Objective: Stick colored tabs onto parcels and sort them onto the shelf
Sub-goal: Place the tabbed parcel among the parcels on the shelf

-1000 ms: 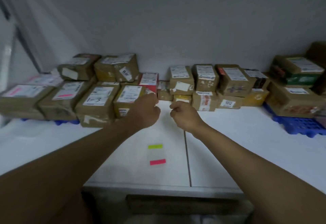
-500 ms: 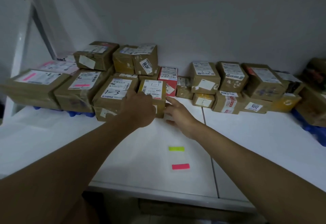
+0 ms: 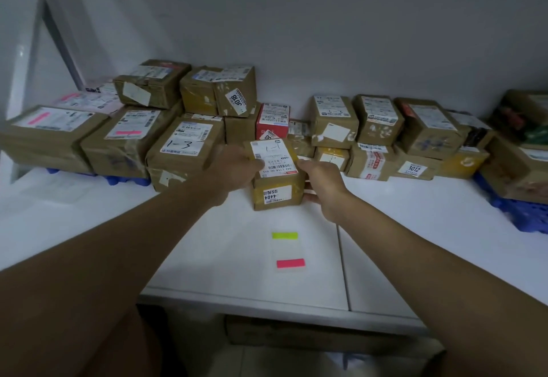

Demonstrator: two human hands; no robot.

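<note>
A small brown parcel [image 3: 277, 180] with a white label marked "1-1" on top and "4404" on its front stands on the white table [image 3: 207, 243], just out from the row of parcels. My left hand [image 3: 234, 166] grips its left side, thumb on the label. My right hand [image 3: 321, 180] holds its right side, fingers curled round the lower edge. Nearer to me on the table lie a yellow-green tab [image 3: 285, 235] and a pink tab [image 3: 290, 263] on a clear strip.
Brown parcels line the wall: one marked "1-3" [image 3: 184, 151], two larger ones bearing pink tabs [image 3: 127, 139] at the left, a red box [image 3: 272, 121], and a row at the right [image 3: 376, 139]. Blue pallets [image 3: 522, 213] lie under the outer stacks.
The small parcel has come out of the row toward me, held between both hands. The right hand has closed round its right side.
</note>
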